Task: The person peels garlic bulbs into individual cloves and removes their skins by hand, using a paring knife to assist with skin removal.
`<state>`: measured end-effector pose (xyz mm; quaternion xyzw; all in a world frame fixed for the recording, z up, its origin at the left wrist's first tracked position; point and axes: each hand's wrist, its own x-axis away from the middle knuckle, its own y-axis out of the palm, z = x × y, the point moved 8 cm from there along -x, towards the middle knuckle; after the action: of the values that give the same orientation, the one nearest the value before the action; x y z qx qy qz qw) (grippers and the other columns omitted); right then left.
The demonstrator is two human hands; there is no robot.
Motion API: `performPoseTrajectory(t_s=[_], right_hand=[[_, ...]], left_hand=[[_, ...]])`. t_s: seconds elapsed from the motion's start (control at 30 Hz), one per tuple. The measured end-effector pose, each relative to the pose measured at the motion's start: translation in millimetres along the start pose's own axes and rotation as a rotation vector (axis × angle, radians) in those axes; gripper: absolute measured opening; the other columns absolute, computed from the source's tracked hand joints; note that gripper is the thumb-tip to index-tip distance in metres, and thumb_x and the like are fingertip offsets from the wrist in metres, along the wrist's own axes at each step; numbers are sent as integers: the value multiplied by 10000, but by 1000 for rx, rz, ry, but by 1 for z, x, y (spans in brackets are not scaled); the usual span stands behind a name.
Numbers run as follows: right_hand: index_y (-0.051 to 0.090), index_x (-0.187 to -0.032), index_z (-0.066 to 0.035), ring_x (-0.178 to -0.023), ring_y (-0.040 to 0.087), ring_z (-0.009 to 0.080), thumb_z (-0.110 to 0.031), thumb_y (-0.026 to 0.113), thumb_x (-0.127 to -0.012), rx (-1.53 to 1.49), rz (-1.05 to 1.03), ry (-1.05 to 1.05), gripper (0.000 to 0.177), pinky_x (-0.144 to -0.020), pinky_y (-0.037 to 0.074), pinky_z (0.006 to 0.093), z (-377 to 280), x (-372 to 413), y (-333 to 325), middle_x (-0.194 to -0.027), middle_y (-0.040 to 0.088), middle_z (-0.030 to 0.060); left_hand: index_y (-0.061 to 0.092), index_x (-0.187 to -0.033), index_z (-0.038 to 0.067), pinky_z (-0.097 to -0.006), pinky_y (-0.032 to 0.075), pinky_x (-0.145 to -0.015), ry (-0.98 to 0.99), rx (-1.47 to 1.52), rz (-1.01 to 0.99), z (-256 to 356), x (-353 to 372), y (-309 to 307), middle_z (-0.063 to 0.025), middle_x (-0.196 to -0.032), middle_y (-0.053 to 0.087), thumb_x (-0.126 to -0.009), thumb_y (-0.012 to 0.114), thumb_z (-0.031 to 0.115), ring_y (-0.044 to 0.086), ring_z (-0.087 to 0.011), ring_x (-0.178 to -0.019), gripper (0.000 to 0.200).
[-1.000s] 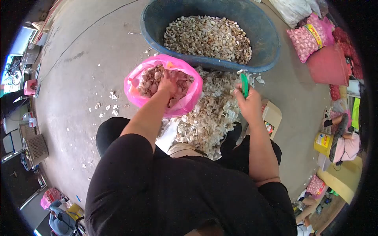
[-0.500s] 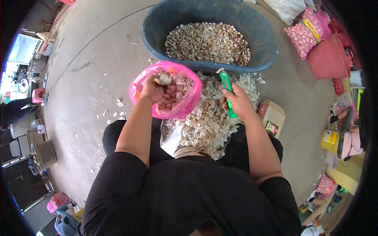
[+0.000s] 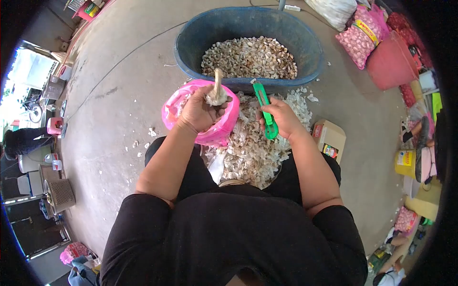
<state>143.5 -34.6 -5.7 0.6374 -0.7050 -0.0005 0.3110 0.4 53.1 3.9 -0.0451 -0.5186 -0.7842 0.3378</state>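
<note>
My left hand [image 3: 202, 108] is closed around a garlic bulb [image 3: 217, 97], its dry stem pointing up. Beneath that hand is a pink plastic bag [image 3: 224, 127] with its mouth spread; the hand and forearm hide most of its contents. My right hand [image 3: 280, 116] grips a green box cutter [image 3: 265, 110], tip tilted up and to the left. Between my legs, below both hands, lies a heap of papery garlic skins [image 3: 257, 155]. Just beyond stands a dark blue tub [image 3: 191, 64] holding many loose garlic cloves [image 3: 250, 57].
A cardboard box [image 3: 334, 136] lies by my right knee. Farther right are a pink mesh sack of garlic [image 3: 357, 45], a red tub [image 3: 391, 62] and a yellow bucket [image 3: 404, 164]. A woven basket [image 3: 59, 195] stands at left, where a cable [image 3: 129, 51] crosses the floor.
My left hand has risen out of the pink bag, and the garlic bulb now shows its stem upright. The box cutter in my right hand has shifted slightly left. The view has moved a little.
</note>
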Motion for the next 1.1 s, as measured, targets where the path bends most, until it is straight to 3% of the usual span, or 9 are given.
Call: performPoseTrajectory(t_s=[0.07,0.17,0.27,0.4,0.5,0.63,0.73,0.93,1.1], right_hand=[[486,-938,-19,-596,567,220,-132,480,-807,20,-36,-48,174,-526,458,328,-3,-1,1,-710,571,131],[492,-935,-17,-707,559,330,-106,494,-769,1410,405,-64,188,-619,442,411,-12,-4,-39,-770,569,190],[502,-924,-29,-788,514,389,-86,499,-739,1316,364,-149,194,-696,401,451,-24,3,-22,-816,550,217],[518,-925,-35,-791,519,373,-83,513,-728,1395,206,-231,203,-673,404,440,-23,6,7,-810,550,211],[508,-876,-28,-695,524,375,-94,520,-732,1231,272,-487,159,-603,406,435,-40,13,11,-746,547,200],[502,-872,-26,-651,524,370,-95,533,-735,1049,428,-472,157,-560,401,431,-49,13,-9,-719,542,192],[499,-907,-33,-662,523,368,-105,530,-746,1064,284,-569,179,-563,402,432,-46,12,7,-732,545,181],[503,-930,-55,-711,535,356,-118,511,-773,1181,323,-663,170,-597,416,434,-40,9,10,-778,556,152],[512,-929,-64,-724,546,343,-133,511,-777,1530,366,-238,167,-612,431,430,-38,6,-23,-767,558,142]], left_hand=[[532,-920,33,-312,472,-626,-5,-9,6,-7,-3,2,-140,-863,589,-797,508,302,566,-210,-711,297],[529,-937,37,-316,469,-614,-2,76,49,-16,-9,-2,-147,-876,590,-829,461,327,568,-207,-701,317],[522,-969,53,-294,458,-648,-2,62,-57,-18,-10,12,-142,-937,584,-852,424,359,558,-192,-761,342],[517,-1008,71,-272,424,-665,2,-22,-34,-26,-20,14,-104,-946,583,-864,406,370,536,-168,-791,350],[523,-1012,93,-255,388,-624,26,-48,60,-27,-43,-2,-68,-927,585,-869,403,376,533,-152,-788,339],[532,-953,110,-252,386,-576,31,-107,212,-26,-53,-17,-37,-852,577,-853,421,413,515,-137,-713,338],[530,-891,115,-260,386,-521,10,-164,237,-30,-57,-17,-17,-765,553,-844,419,449,492,-131,-628,355],[507,-825,107,-245,335,-442,76,-248,309,-33,-63,-8,-5,-653,495,-846,395,471,436,-115,-520,381],[505,-855,98,-236,318,-386,144,-347,192,-17,-61,-3,-31,-633,498,-825,342,559,415,-120,-455,490]])
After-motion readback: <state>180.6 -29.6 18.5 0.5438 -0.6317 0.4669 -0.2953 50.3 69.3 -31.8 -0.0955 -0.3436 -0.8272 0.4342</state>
